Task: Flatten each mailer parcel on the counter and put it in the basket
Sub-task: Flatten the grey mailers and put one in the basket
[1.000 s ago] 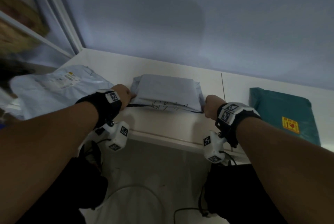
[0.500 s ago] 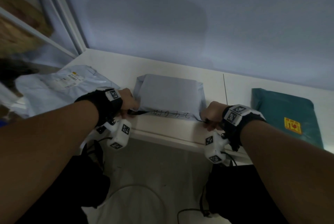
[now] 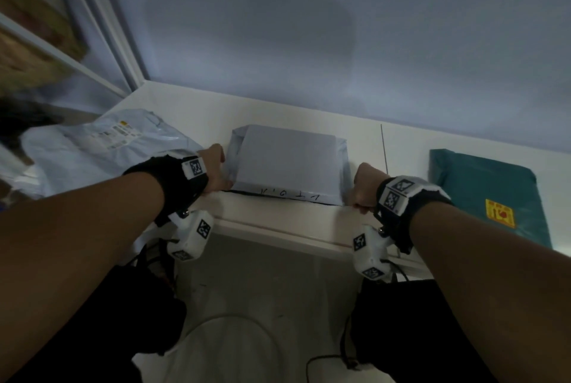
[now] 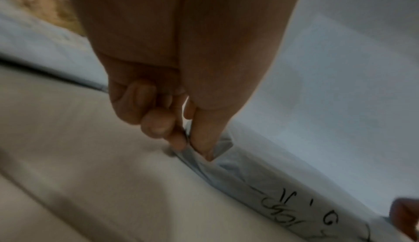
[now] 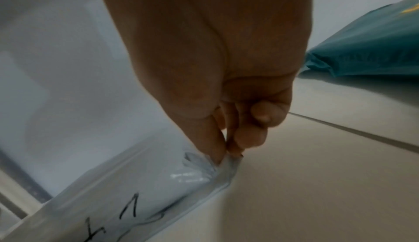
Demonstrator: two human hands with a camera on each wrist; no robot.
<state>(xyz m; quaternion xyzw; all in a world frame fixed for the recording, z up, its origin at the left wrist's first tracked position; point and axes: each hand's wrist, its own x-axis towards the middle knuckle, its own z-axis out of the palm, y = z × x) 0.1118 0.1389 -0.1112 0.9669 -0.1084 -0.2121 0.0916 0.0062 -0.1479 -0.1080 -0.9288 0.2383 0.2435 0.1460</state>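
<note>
- Two hands pinch the near corners of the grey mailer (image 3: 287, 163), which lies on the white counter (image 3: 278, 219) at its near edge.
- Left hand (image 3: 216, 171): thumb and fingers clamp the left corner.
- Right hand (image 3: 363, 188): thumb and fingers clamp the right corner.
- Teal mailer (image 3: 485, 188) lies far right; pale mailer (image 3: 102, 147) lies left.

Grey mailer (image 3: 287, 163) near edge: black handwriting, only "G" legible. Teal mailer (image 3: 482, 185): yellow label, print unreadable.
</note>
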